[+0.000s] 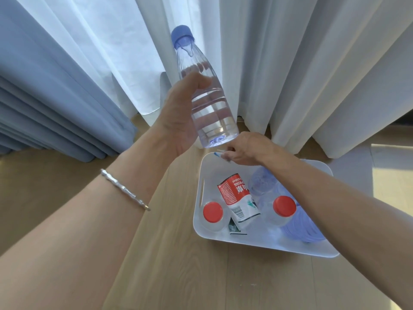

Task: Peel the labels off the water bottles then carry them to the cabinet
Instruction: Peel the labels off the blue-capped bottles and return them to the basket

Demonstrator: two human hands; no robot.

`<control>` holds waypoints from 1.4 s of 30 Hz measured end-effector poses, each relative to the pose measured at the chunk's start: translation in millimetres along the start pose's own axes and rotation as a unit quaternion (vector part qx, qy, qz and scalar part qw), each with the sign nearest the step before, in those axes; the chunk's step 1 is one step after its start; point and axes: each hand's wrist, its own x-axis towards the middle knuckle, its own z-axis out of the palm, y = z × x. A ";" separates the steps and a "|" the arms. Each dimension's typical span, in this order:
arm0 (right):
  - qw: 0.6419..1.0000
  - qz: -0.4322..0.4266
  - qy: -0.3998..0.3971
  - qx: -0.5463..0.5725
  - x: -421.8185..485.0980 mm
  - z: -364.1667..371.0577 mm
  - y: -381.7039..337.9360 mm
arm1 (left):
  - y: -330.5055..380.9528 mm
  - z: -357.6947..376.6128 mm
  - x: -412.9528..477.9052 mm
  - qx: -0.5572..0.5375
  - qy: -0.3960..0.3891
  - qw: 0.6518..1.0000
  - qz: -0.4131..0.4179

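Observation:
My left hand point(178, 113) grips a clear, label-free water bottle point(205, 101) with a blue cap, held upright above the floor. Just below its base, my right hand point(243, 148) pinches a small strip of peeled label point(220, 155) over the far rim of a white bin point(199, 229). Inside the bin stand two red-capped bottles point(213, 212) point(284, 206). Between them lies a loose red-and-white label point(239, 198), and bluish bottles point(263, 182) lie at the right.
The bin sits on a light wooden floor point(174, 276). White sheer curtains point(290, 63) hang right behind it, and a blue-grey curtain point(44, 97) hangs at the left. A silver bracelet point(125, 190) circles my left wrist.

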 end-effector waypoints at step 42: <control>0.949 0.041 0.081 0.303 -81.0 -34.6 35.4 | -107.3 -21.0 6.7 0.619 -0.139 0.773 0.000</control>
